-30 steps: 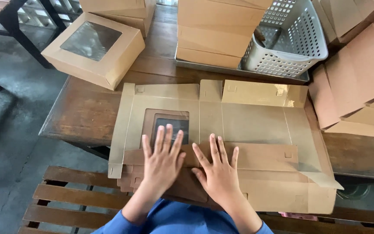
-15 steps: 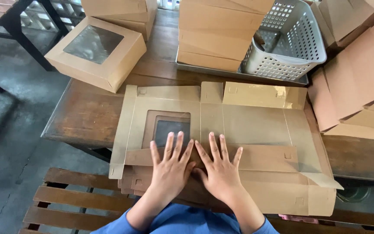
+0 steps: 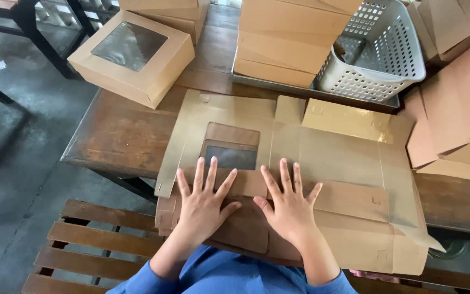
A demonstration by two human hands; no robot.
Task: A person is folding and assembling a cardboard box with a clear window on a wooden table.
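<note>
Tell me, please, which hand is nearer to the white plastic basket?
Right. The right hand lies flat below the basket; the left hand presses farther left, by the cardboard's window.

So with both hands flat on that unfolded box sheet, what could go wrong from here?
The flat brown cardboard box blank with a clear window overhangs the near edge of the worn wooden table, so pressure from the left hand and right hand might tip or crease it. The window film by the left fingertips could dent.
</note>
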